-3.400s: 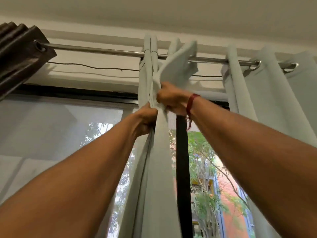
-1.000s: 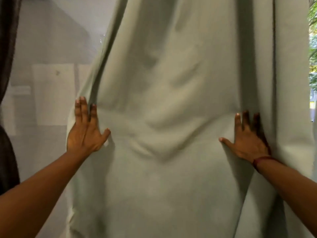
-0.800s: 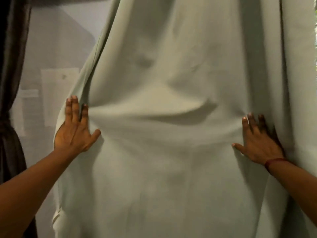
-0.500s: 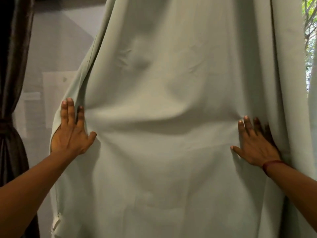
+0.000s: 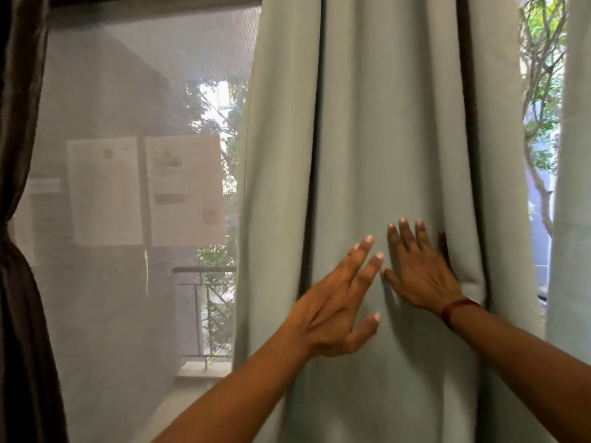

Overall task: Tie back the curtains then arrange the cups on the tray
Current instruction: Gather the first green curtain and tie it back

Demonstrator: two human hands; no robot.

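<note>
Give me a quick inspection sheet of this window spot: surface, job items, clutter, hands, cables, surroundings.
Surface: nothing seen; no table or tray in view.
Job's things: pale green curtain hangs loose in vertical folds, not tied; no cups seen.
Clutter: nothing seen.
Hands: left hand open, fingers spread, on or just off the curtain, cannot tell; right hand open, flat against the cloth, red band on its wrist.
Cables: nothing seen.
Surroundings: dark brown curtain gathered at the left edge; sheer mesh over the window; two paper sheets behind it; balcony railing and trees outside.
</note>
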